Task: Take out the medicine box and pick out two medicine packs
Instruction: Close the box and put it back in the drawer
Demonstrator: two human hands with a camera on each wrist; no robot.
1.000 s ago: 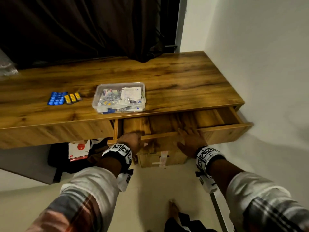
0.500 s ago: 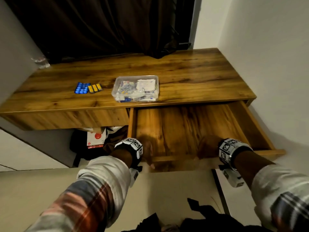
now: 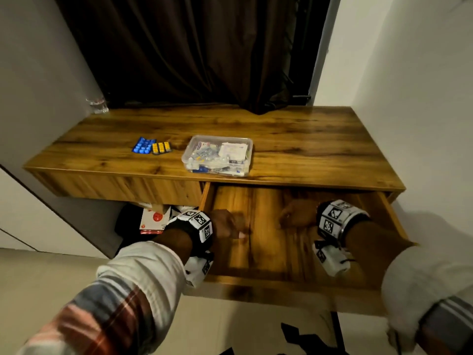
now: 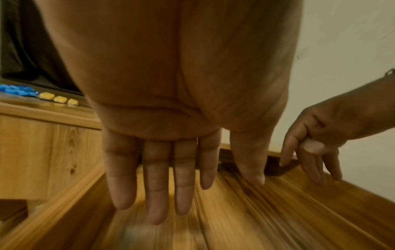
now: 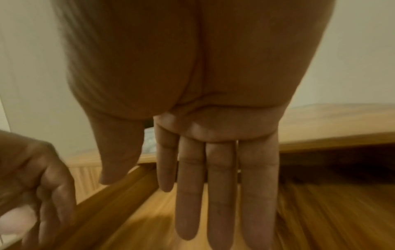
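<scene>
The clear plastic medicine box [image 3: 217,155], full of packs, stands on the wooden desk [image 3: 307,139] near its front edge. Left of it lie a blue blister pack [image 3: 143,146] and a yellow blister pack [image 3: 161,147], side by side; the left wrist view shows the yellow pack [image 4: 58,99] too. Below the box, the drawer [image 3: 268,254] is pulled far out and its bottom is bare. My left hand [image 3: 227,226] and right hand [image 3: 294,216] hover over the drawer's inside. In the wrist views the left fingers [image 4: 158,177] and the right fingers [image 5: 213,186] hang straight and hold nothing.
A dark curtain [image 3: 192,52] hangs behind the desk, and a drinking glass [image 3: 97,105] stands at its back left corner. A white wall [image 3: 422,111] runs close along the right. Under the desk lie a dark bag and a red-and-white box [image 3: 153,220].
The drawer has come from nearly closed to far out. Both hands have left its front panel and moved forward over its inside with the fingers straightened.
</scene>
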